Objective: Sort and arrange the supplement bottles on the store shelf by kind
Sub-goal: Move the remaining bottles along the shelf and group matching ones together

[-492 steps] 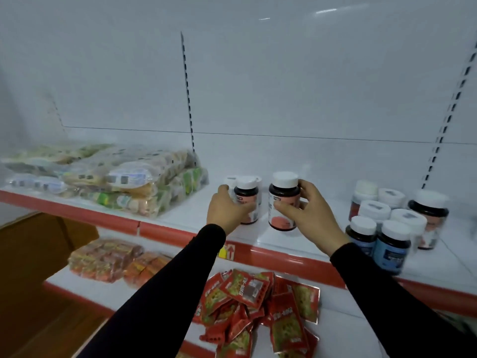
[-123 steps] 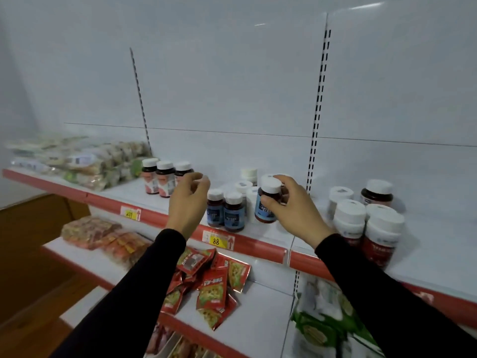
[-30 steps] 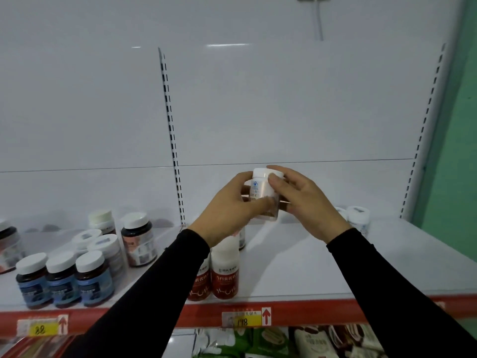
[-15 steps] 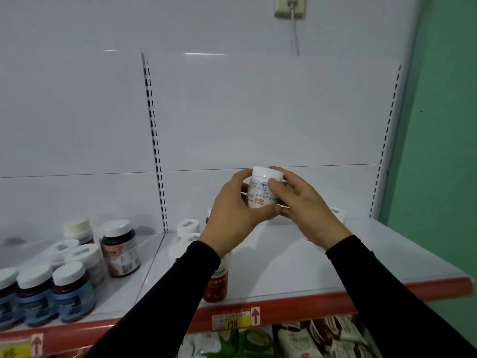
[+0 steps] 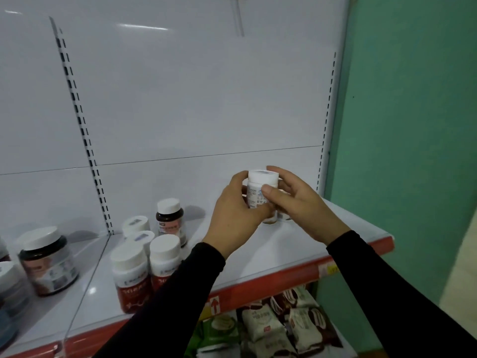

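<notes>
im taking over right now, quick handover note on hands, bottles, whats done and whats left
Left hand and right hand both grip one small white bottle above the right end of the shelf.
Two red-label bottles stand at the front, a dark bottle behind them, a dark jar further left.
Left to do: set the held bottle down with its kind.

One view only, head-worn, wide-angle. Looks forward and slightly down at the shelf from close, arm's reach. Faces the white back panel nearly square on, green wall at the right edge, lower shelf seen from above. Both sleeves enter from the bottom edge
</notes>
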Demonstrator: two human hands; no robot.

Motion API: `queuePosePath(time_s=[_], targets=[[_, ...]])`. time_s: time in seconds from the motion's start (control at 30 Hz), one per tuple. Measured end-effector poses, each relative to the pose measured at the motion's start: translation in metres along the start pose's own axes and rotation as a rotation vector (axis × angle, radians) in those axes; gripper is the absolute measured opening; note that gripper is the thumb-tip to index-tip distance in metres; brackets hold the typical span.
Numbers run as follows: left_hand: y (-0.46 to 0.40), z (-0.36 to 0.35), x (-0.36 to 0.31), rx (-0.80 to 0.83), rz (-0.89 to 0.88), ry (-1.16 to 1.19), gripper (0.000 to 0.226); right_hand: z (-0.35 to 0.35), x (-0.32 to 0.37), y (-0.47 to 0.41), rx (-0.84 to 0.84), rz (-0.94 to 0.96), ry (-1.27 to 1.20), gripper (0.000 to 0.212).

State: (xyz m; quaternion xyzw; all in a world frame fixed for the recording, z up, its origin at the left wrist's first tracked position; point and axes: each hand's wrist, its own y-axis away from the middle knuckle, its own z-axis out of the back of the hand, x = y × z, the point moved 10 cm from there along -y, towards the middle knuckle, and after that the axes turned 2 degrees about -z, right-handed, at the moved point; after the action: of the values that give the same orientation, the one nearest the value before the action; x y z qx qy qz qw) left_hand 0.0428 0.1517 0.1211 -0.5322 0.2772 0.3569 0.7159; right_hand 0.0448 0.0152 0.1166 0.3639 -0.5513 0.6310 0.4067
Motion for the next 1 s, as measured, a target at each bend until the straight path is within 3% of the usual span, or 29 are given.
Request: queuePosePath(time_s=[0.23,0.4,0.57,0.73,1.0], targets=[[-0.009,-0.050,0.034,0.012,0.093,-0.165,0.069,0.056,-0.045,-0.014,0.016,0.010,0.121,0.060],[-0.019,-0.072,0.064,-0.108,0.230,-0.357,0.052,0.121,-0.090,-0.043,0.041,-0.009,0.096,0.051],[-0.030,-0.092,0.098,-0.207,0.442,-0.373,0.054,0.169,-0.130,-0.075,0.020,-0.025,0.217,0.059],[-0.038,-0.109,0.125,-0.227,0.583,-0.376,0.061,0.177,-0.156,-0.101,0.086,-0.065,0.232,0.055],[-0.041,-0.115,0.145,-0.193,0.648,-0.419,0.058,0.159,-0.179,-0.116,0.169,-0.075,0.311,0.040]])
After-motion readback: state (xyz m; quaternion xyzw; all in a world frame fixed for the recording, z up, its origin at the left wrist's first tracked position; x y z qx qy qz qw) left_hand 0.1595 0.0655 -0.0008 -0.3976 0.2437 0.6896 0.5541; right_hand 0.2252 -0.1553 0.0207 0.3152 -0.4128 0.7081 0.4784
